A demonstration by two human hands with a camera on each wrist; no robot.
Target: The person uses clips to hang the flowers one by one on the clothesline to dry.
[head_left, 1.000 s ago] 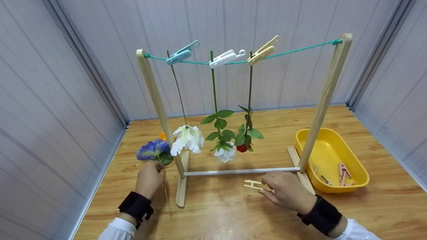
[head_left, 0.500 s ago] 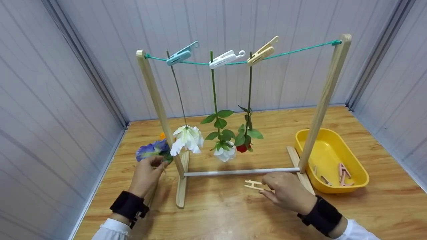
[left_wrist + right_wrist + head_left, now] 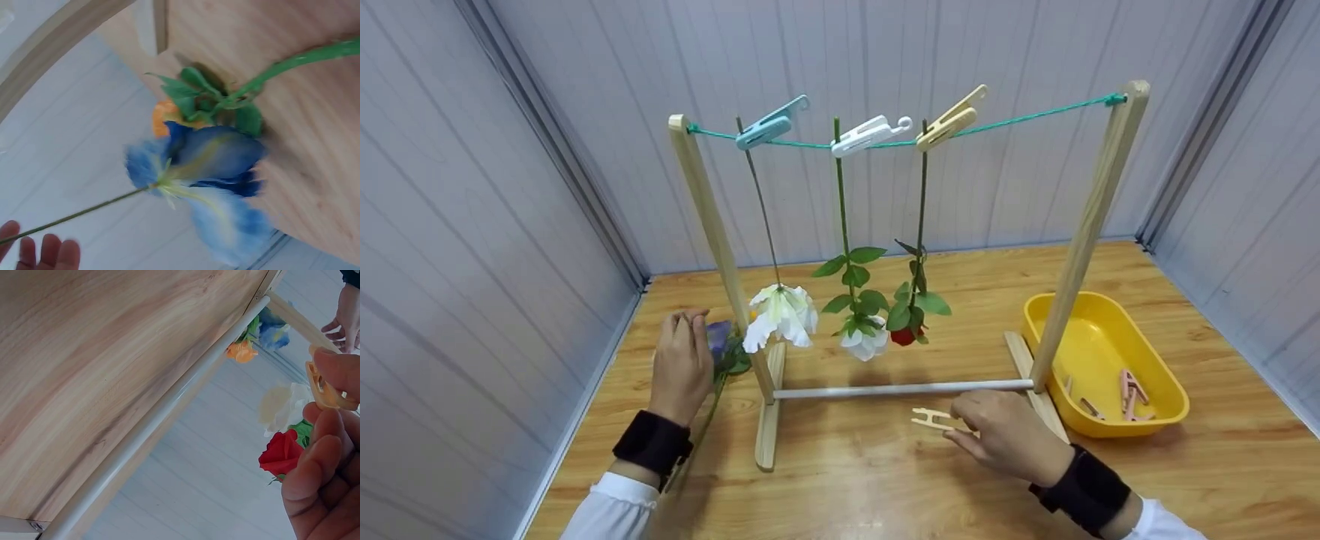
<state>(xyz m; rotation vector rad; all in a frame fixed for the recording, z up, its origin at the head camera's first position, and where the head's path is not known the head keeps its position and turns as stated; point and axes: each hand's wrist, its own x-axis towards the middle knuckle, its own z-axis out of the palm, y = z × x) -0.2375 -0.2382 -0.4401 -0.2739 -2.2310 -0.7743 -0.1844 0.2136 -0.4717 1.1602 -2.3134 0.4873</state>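
Note:
My left hand (image 3: 682, 364), left of the rack's left post, pinches the thin stem of a blue-purple flower (image 3: 214, 157); in the head view this hand hides most of the bloom. In the left wrist view the bloom hangs head down from the stem, close over an orange flower (image 3: 163, 117) whose thick green stem (image 3: 304, 56) lies along the table. My right hand (image 3: 1009, 435) pinches a pale yellow clothespin (image 3: 931, 419) between thumb and fingers, in front of the rack's white crossbar (image 3: 900, 390).
A green cord (image 3: 1035, 116) spans the wooden rack (image 3: 1091, 232). Blue (image 3: 765, 133), white (image 3: 870, 136) and yellow (image 3: 949, 127) clothespins hold a white ruffled flower (image 3: 781, 319), a white rose (image 3: 864, 341) and a red rose (image 3: 905, 335). A yellow basin (image 3: 1087, 330) holds pink clothespins (image 3: 1132, 394).
My left hand has shifted slightly left and up, its fingers turning upward with the blue-purple flower. My right hand and its clothespin stay nearly still.

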